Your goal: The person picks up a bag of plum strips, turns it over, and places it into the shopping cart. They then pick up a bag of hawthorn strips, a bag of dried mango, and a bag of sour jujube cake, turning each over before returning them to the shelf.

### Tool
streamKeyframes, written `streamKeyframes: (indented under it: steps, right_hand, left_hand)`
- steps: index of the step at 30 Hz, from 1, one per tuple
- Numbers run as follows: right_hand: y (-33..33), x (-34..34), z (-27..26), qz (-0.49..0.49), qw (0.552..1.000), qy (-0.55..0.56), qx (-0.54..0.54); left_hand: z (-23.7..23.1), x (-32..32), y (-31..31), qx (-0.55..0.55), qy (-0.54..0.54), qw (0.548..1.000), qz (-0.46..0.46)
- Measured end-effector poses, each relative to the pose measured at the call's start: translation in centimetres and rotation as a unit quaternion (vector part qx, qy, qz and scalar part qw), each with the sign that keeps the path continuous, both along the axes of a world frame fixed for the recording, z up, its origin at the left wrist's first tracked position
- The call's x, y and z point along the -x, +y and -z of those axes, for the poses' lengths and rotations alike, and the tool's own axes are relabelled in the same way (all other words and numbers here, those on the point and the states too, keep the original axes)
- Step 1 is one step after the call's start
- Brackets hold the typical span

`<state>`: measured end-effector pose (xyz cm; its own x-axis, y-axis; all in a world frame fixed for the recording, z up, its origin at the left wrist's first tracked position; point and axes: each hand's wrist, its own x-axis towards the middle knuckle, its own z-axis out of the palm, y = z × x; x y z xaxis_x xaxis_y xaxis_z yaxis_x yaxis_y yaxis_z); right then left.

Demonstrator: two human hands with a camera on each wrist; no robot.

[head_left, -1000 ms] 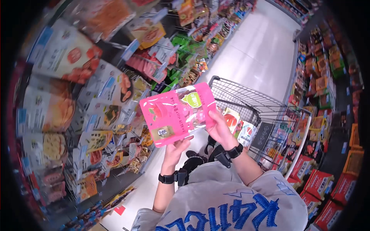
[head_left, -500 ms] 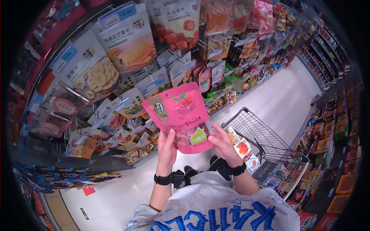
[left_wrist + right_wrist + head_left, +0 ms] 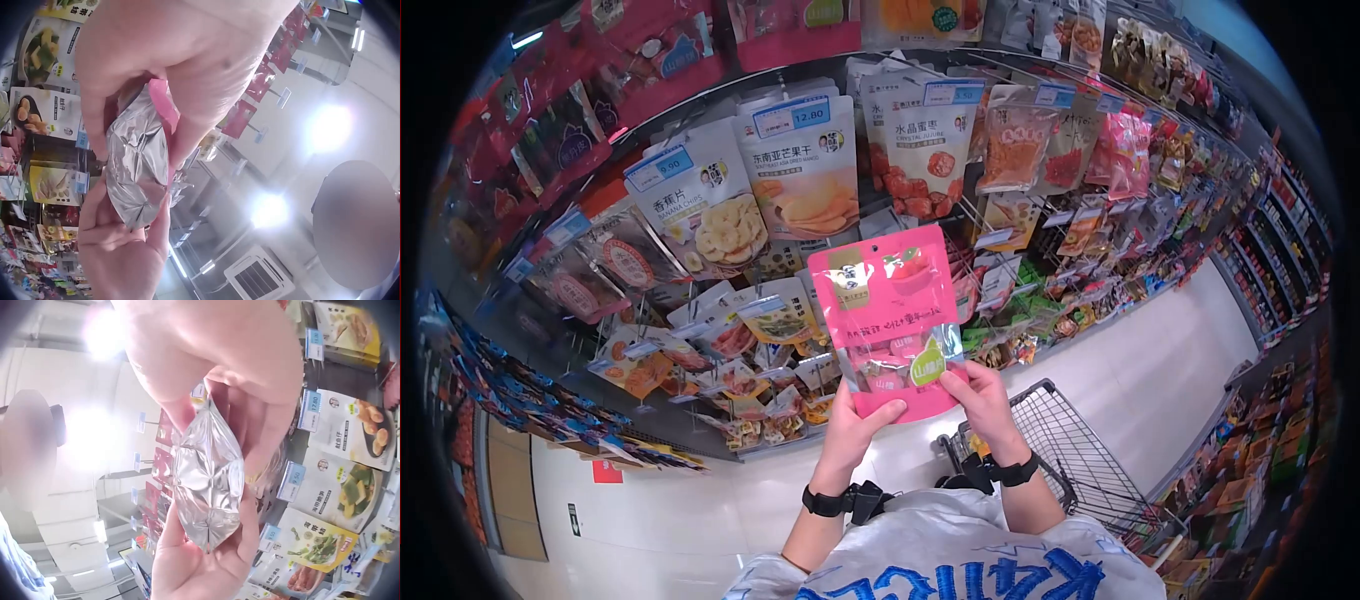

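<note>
"As I watch by remote link through the head camera, a person holds a pink pouch (image 3: 888, 318) before racks of hanging snack bags in a store aisle."

"How do the hands have it?"

"Both are grasping it. The left hand (image 3: 856, 430) grips the lower left corner, thumb laid across the front; the right hand (image 3: 988, 405) grips the lower right, thumb near a green label (image 3: 927, 363). The printed front faces my head view, its hang hole at the top."

"And the wrist cameras?"

"Each shows me the pouch's silver foil base (image 3: 139, 165) from below, pinched between the two hands."

"What hangs beyond the pouch?"

"Past its top edge I see a dried mango bag (image 3: 808, 190) tagged 12.80, a banana chips bag (image 3: 700, 205) to its left and a crystal jujube bag (image 3: 915, 150) to its right."

"And around the person?"

"A wire shopping cart (image 3: 1080, 445) stands to the right on the pale floor (image 3: 730, 510), near the right forearm. A black strap (image 3: 828, 503) circles each wrist, and blue lettering crosses the light shirt (image 3: 900, 545). Well off to the left, I spot a red square (image 3: 607, 470)."
</note>
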<state>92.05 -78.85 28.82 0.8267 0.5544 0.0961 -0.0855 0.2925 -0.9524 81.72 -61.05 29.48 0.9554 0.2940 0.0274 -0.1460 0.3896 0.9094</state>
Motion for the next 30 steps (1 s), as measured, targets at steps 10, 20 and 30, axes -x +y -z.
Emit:
streamKeyframes:
  steps: [10, 20, 30]
  right_hand:
    - [-1.5, -3.4, -2.4, -0.133, 0.991, 0.025, -0.007]
    - [-0.8, -3.7, -2.6, -0.142, 0.99, 0.005, -0.02]
    - [0.9, -2.8, -1.7, -0.169, 0.985, 0.042, -0.019]
  left_hand:
    - [-2.2, -1.7, -2.8, -0.088, 0.006, 0.994, -0.057]
    - [-3.0, -1.3, -3.5, -0.057, -0.009, 0.994, -0.097]
    - [-3.2, 0.4, -2.3, -0.049, -0.009, 0.993, -0.107]
